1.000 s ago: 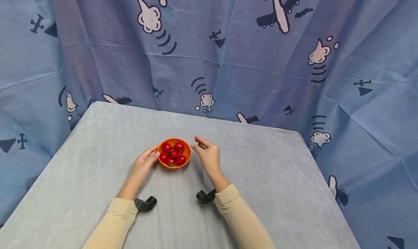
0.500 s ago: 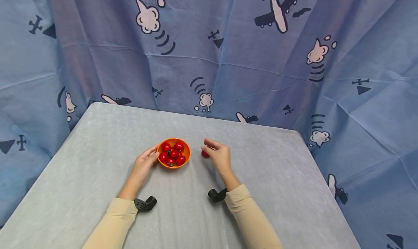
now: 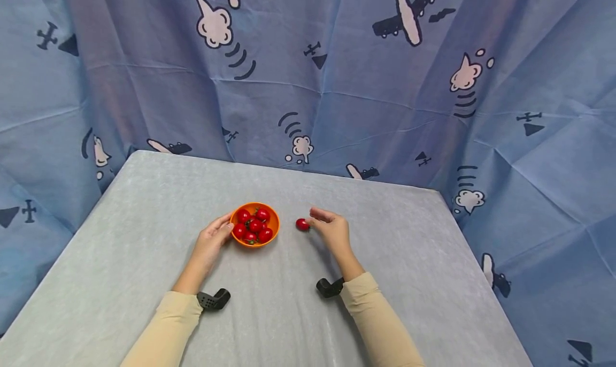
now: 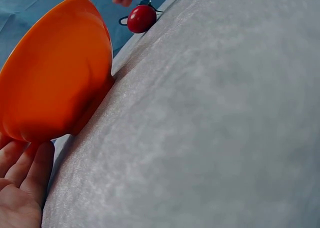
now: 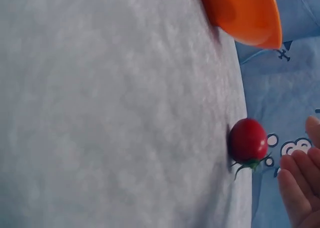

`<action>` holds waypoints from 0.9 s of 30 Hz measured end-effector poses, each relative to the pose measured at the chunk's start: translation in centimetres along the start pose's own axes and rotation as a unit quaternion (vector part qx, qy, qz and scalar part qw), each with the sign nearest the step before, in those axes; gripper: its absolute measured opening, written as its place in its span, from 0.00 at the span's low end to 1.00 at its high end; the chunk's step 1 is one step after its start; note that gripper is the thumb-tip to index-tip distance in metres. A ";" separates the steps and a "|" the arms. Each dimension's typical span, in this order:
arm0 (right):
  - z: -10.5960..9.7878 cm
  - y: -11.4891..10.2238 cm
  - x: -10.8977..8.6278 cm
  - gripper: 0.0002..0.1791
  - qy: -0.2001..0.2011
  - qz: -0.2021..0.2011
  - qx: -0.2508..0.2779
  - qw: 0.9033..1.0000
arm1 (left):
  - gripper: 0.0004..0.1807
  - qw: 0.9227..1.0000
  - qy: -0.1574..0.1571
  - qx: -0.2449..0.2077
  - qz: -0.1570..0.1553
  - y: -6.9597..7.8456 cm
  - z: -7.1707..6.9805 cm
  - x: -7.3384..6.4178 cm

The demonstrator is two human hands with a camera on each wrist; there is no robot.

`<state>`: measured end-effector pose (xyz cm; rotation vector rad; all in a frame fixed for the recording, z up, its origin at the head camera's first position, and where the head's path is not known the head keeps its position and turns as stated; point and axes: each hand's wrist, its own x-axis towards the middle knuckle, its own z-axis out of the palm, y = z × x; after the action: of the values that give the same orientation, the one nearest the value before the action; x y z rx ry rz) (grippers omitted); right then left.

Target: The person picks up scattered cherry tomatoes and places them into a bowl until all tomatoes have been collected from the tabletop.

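An orange bowl (image 3: 276, 233) with several red cherry tomatoes (image 3: 255, 225) inside stands on the table. My left hand (image 3: 214, 236) holds it at its left side, thumb at the rim and fingers along the outer wall; in the left wrist view, the fingertips (image 4: 44, 150) touch the lower wall of the bowl (image 4: 60, 73). To the right of the bowl, a single cherry tomato (image 3: 302, 224) with a green stem lies on the table. My right hand (image 3: 334, 232) is beside this tomato, fingers relaxed and holding nothing. The right wrist view shows the tomato (image 5: 248, 140) apart from the fingers (image 5: 292, 193).
A pale grey cloth covers the table (image 3: 409, 281). Behind it hangs a blue curtain (image 3: 308, 73) with airplane and cloud prints. Black wrist cameras sit on both wrists, the left camera (image 3: 214, 300) and the right camera (image 3: 329, 288).
My right hand has moved right, away from the bowl, and let go of a cherry tomato, now lying on the table. My left hand stays at the bowl.
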<state>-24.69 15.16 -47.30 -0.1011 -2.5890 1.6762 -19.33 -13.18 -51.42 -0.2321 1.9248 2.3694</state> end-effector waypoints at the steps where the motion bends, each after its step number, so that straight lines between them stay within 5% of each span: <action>1: 0.0 0.1 0.1 0.18 -0.001 0.002 0.001 1.000 | 0.26 1.000 -0.001 0.000 0.001 0.0 0.0 0.0; 27: 0.5 1.0 1.5 0.26 -0.058 0.050 -0.030 0.997 | 0.26 1.000 0.000 -0.009 0.002 -0.2 -0.1 0.2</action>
<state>-26.22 15.23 -48.43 -0.1422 -2.7630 1.6856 -19.46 -13.22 -51.65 -0.2300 1.9076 2.3905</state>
